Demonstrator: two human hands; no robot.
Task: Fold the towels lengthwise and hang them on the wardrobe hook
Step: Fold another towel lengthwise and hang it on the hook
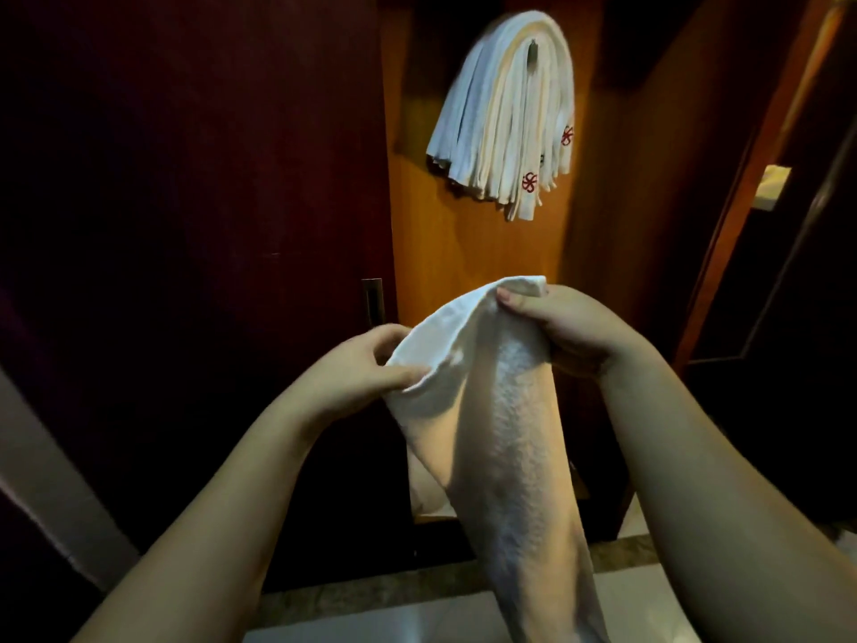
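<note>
Both hands are up in front of the wardrobe, holding one white towel (501,410) by its top edge. Left hand (357,364) pinches the lower left corner between thumb and fingers, right hand (566,322) has its fingers curled over the higher right corner, so the top edge slopes up to the right. The rest of the towel just hangs down between the forearms, narrowing and running off the bottom of the shot.

Up above, a whole bunch of folded towels (505,118) is already draped over the hook (533,51), fanning out against the orange wood back panel (468,252). A couple of them show a small red flower-like logo near the ends. Only a bit of the metal hook peeks out at the top, the pile covers the rest.

Dark maroon door (195,178) on the left with a metal handle plate (372,301) just behind the left hand's fingers. Pale tiled floor (352,619) at the bottom. Something white sits low in the wardrobe behind the hanging towel, can't tell what.
</note>
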